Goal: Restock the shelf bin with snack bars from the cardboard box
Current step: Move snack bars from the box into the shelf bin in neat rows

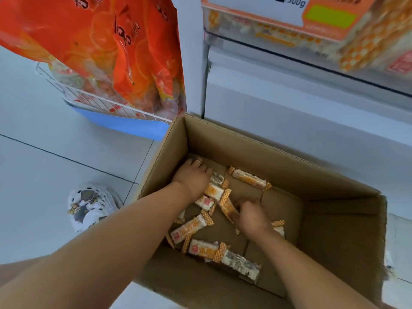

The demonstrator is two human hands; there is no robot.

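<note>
Left hand [192, 177] fingers spread over snack bars [214, 191]; right hand [250, 216] fingers curled on bars.

Bright, even lighting is noted; motion blur is seen on the upper shelf bin [312, 25]; edges are bent by wide-angle distortion.

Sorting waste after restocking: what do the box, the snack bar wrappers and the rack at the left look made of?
Box: corrugated cardboard, matte brown; fluted edge shows along the rim.
Snack bar wrappers: thin plastic film, probably; glossy, partly see-through, crimped ends.
Rack: metal wire, seemingly white-coated; thin grid rods.
</note>
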